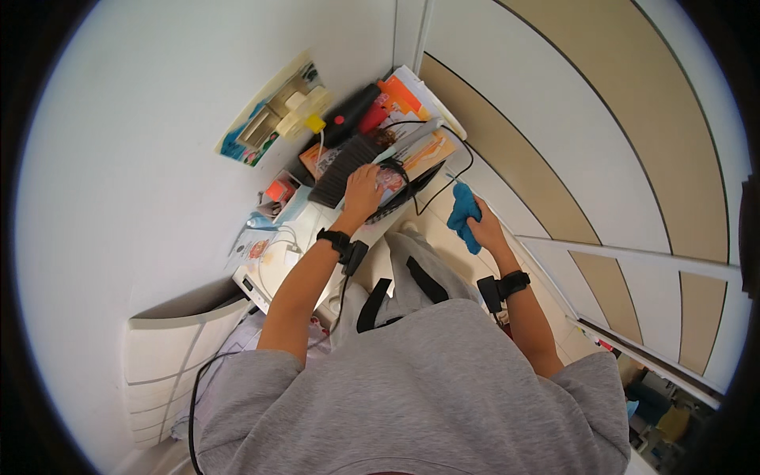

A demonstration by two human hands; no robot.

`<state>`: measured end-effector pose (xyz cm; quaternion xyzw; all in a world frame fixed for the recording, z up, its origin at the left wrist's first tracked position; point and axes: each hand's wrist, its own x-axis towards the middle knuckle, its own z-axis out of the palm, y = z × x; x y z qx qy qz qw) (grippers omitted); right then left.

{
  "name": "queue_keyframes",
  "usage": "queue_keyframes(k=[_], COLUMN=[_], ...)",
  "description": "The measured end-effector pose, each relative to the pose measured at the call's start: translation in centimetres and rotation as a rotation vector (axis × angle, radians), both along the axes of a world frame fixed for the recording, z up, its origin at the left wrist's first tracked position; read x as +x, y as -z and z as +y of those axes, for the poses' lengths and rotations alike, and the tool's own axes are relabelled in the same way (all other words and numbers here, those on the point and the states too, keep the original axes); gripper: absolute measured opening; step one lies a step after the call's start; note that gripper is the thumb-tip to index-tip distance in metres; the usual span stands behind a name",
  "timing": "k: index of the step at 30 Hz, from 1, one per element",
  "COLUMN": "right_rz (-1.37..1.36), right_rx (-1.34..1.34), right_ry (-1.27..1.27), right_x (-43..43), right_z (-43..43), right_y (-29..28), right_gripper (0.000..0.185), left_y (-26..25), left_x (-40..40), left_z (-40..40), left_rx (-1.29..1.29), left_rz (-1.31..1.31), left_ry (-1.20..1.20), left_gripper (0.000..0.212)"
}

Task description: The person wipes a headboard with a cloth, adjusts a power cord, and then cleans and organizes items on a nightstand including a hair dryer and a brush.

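Observation:
My left hand (363, 191) rests on things piled in a dark basket (399, 208) on a white bedside cabinet; its fingertips are spread by a card or packet with a colourful picture (391, 181). Whether the fingers grip anything cannot be told. Beside it lies a dark pleated object (343, 172). A grey-white handled item (409, 141) with a black cord (473, 155) lies across orange and white boxes (436, 151). Out to the right, above the floor, my right hand (485, 227) holds a bunched blue cloth (464, 217).
A wall socket (261, 127) carries pale plug adapters (303, 110). Farther back lie a black bottle-like object (350, 113) and a red one (373, 117). A small open box (288, 202) and a charger (292, 255) are on the cabinet. Striped wardrobe doors (534, 178) stand right; a bed headboard (178, 356) stands left.

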<state>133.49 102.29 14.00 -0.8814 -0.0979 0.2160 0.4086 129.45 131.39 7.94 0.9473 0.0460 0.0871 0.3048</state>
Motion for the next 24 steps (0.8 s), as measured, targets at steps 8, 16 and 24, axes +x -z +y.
queue_keyframes(k=[8, 16, 24], right_rz=[0.204, 0.09, -0.735], right_rx=[0.132, 0.258, 0.04], right_ry=[-0.006, -0.027, -0.459], right_x=[3.5, 4.4, 5.0], right_z=[-1.8, -1.6, 4.3], right_y=[-1.0, -4.4, -8.8], right_gripper=[0.052, 0.054, 0.062], left_y=[2.7, 3.5, -7.6], left_x=[7.3, 8.7, 4.9], left_z=[-1.0, 0.8, -3.2], left_rx=[0.548, 0.661, 0.489], left_rz=[0.206, 0.118, -0.021], left_ry=[0.123, 0.219, 0.552], left_gripper=[0.047, 0.02, 0.024])
